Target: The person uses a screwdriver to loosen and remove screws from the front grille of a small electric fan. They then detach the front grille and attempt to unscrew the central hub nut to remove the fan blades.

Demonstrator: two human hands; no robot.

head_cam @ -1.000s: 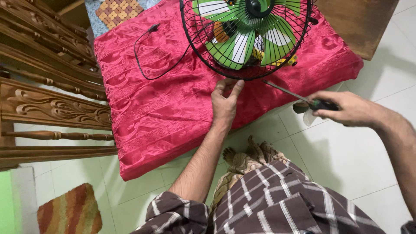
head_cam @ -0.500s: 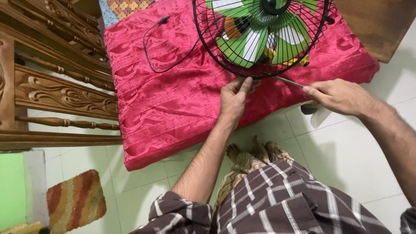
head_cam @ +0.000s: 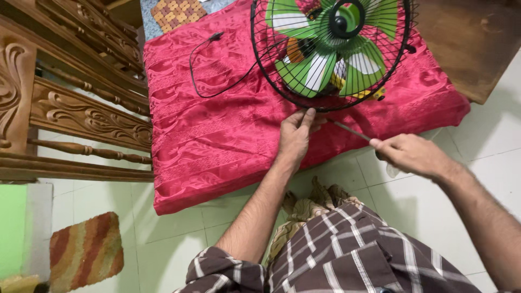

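A fan with green and white blades inside a black wire guard [head_cam: 332, 51] lies on a red cushion [head_cam: 228, 125]. My left hand [head_cam: 296, 138] pinches the lower rim of the guard with fingers and thumb. My right hand [head_cam: 412, 155] grips a screwdriver [head_cam: 351, 131] whose metal shaft points toward the same spot on the rim, beside my left fingertips. The screwdriver handle is hidden inside my fist.
A black cable [head_cam: 209, 65] loops across the cushion from the fan. Carved wooden furniture [head_cam: 81, 103] stands at the left, a dark wooden board [head_cam: 472, 38] at the upper right. A striped mat [head_cam: 84, 252] lies on the tiled floor.
My right hand slid back down the screwdriver and lower in view, showing more of the shaft. My left hand stayed on the guard rim. The camera shifted slightly.
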